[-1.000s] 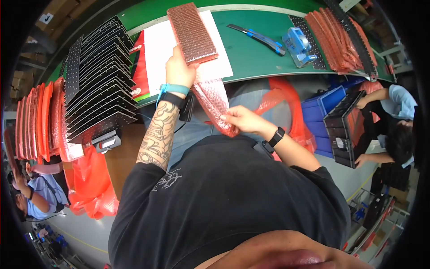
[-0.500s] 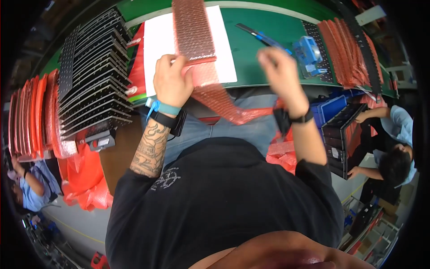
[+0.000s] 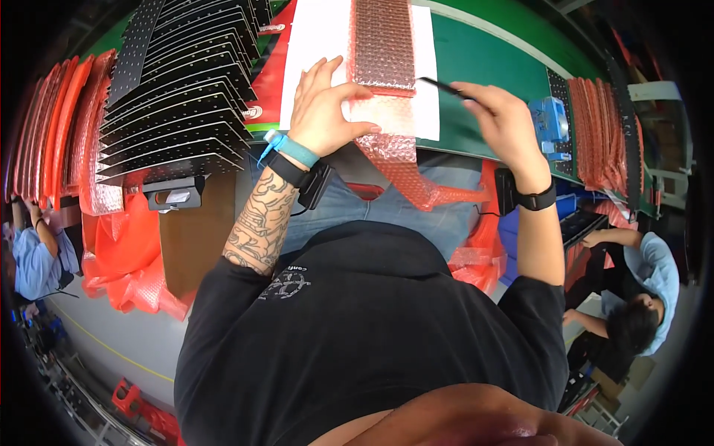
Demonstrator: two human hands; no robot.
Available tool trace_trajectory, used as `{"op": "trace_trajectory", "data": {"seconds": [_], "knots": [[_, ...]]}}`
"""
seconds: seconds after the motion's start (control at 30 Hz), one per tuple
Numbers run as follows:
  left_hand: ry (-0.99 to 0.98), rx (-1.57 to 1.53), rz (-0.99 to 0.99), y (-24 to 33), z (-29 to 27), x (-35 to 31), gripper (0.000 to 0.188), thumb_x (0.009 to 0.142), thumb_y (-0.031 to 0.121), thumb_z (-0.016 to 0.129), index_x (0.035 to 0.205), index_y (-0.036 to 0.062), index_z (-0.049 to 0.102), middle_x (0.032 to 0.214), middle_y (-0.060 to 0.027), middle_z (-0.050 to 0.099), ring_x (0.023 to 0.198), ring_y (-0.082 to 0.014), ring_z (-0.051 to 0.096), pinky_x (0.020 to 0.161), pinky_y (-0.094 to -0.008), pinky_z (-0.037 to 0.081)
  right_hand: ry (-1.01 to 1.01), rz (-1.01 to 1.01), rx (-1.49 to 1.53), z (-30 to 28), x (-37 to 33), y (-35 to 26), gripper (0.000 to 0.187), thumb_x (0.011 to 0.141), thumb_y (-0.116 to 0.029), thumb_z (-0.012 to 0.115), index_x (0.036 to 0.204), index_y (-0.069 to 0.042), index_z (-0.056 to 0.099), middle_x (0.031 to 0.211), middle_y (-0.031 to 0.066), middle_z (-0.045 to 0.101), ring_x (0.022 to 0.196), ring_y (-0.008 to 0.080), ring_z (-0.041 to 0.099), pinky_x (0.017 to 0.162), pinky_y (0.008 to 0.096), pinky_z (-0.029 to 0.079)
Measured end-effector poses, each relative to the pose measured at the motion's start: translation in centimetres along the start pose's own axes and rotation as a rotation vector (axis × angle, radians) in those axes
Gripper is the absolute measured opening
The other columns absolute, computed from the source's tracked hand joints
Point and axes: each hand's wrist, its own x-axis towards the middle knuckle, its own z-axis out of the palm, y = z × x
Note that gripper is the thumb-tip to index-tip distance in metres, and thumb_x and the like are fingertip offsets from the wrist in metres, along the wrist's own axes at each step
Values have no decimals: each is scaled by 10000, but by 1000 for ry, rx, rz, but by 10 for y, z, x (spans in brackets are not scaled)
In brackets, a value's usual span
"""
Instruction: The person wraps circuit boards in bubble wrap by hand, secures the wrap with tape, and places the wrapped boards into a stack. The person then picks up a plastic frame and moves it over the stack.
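On green bench [image 3: 491, 67]: left hand [image 3: 323, 111] pressing flat on pink bubble-wrap sleeve [image 3: 383, 52] over white sheet [image 3: 316, 37], pinning it steady. Right hand [image 3: 506, 123] pinching thin dark tool [image 3: 444, 87], fingers closed, tip nearing sleeve.

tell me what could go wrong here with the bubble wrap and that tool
The right hand holds a thin dark tool close to the left hand, which presses the pink bubble-wrapped panel; a slip might nick the fingers. The wrap's loose tail hangs off the table edge and could snag.
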Motion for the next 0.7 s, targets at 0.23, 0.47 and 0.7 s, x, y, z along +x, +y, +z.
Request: {"op": "trace_trajectory", "data": {"seconds": [0.23, 0.47, 0.7], "knots": [[-25, -12, -10, 0, 3, 1, 558, 626, 433, 890, 1121, 229, 737, 1501, -238, 402, 1428, -461, 291, 1203, -554, 188, -138, -333, -168, 63, 27, -46, 265, 774, -44, 635, 1020, -111, 705, 744, 102, 610, 737, 308, 649, 653, 423, 515], [-62, 14, 2, -5, -4, -3, 644, 625, 434, 892, 1203, 232, 692, 1495, -240, 403, 1428, -464, 294, 1206, -563, 179, -148, -266, -235, 53, -16, -8, 282, 751, -9, 614, 1006, -96, 697, 758, 88, 607, 754, 302, 650, 667, 412, 513], [-101, 91, 18, 16, -15, -17, 704, 607, 367, 905, 1251, 226, 657, 1508, -240, 385, 1423, -477, 295, 1189, -561, 231, -84, -1, -2, 17, -38, 88, 219, 835, -33, 658, 1052, -47, 681, 815, 124, 640, 757, 309, 643, 681, 391, 514]]}}
